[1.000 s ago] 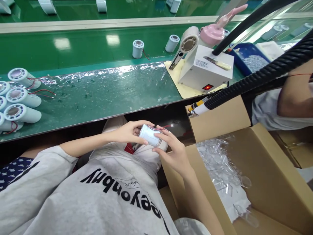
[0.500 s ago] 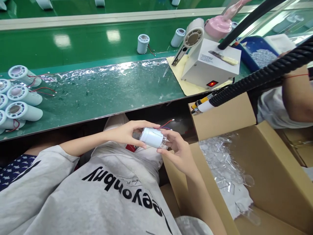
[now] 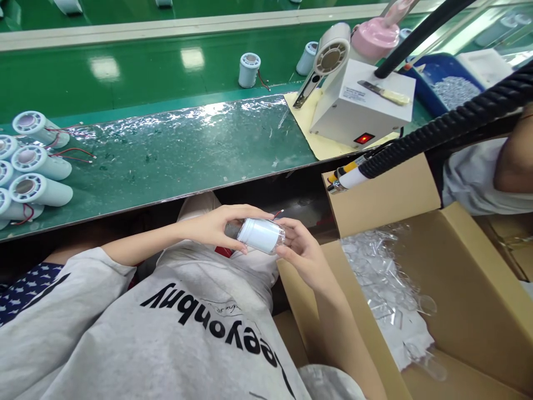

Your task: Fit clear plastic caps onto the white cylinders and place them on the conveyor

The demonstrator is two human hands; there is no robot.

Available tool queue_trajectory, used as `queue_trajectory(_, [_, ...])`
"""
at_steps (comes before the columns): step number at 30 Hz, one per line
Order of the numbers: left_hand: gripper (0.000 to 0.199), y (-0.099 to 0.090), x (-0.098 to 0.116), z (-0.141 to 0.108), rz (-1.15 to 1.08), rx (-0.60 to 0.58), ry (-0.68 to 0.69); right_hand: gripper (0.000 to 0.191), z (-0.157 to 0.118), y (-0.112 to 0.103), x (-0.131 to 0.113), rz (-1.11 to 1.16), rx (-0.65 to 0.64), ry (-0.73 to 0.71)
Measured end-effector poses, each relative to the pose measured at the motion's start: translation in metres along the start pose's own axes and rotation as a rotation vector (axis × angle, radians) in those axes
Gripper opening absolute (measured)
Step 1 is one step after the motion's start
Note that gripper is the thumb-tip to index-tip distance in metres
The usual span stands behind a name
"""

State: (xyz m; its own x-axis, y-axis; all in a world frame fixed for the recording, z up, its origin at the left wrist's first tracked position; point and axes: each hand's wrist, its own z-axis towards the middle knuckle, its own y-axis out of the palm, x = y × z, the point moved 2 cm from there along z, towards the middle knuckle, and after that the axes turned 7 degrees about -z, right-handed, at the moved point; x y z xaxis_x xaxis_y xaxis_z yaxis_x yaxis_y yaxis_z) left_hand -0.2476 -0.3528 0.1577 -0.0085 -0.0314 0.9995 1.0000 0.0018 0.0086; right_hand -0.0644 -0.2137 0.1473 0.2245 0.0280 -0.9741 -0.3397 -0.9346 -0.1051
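Note:
A light blue cylinder (image 3: 260, 234) with a clear plastic piece around its right end lies level between my hands, over my lap. My left hand (image 3: 220, 225) grips its left end, thumb below and fingers along the top. At the right end, my right hand (image 3: 300, 244) holds the cylinder and clear plastic between thumb and curled fingers. A short red wire (image 3: 278, 213) sticks out above the cylinder, partly hidden by the fingers.
Several blue cylinders (image 3: 41, 189) lie on the bench (image 3: 179, 161) at left. One more cylinder (image 3: 249, 72) stands on the green belt. A white machine (image 3: 362, 105) and black hose (image 3: 441, 125) are at right, above a cardboard box (image 3: 470, 266) of clear parts. Another person's arm (image 3: 516, 158) shows at far right.
The clear plastic now reaches further right around the cylinder's end, and less wire shows. My right fingers have shifted slightly. The cylinder on the belt has moved a little right.

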Motion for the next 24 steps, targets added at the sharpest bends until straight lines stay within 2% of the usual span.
queue_trajectory(6, [0.069, 0.000, 0.002, -0.001, 0.011, 0.007, -0.008, 0.058, 0.003, 0.006, 0.003, 0.185, 0.009, 0.098])
queue_trajectory(12, [0.066, 0.001, 0.004, -0.002, 0.029, 0.009, -0.001, 0.064, 0.004, 0.008, 0.012, 0.243, 0.029, 0.199])
queue_trajectory(18, [0.065, 0.002, 0.002, -0.002, 0.003, 0.012, 0.039, 0.068, 0.006, 0.013, 0.010, 0.244, -0.037, 0.226])
queue_trajectory(24, [0.073, 0.002, 0.000, -0.001, -0.095, 0.014, -0.027, 0.068, 0.007, 0.016, 0.011, 0.284, -0.034, 0.230])
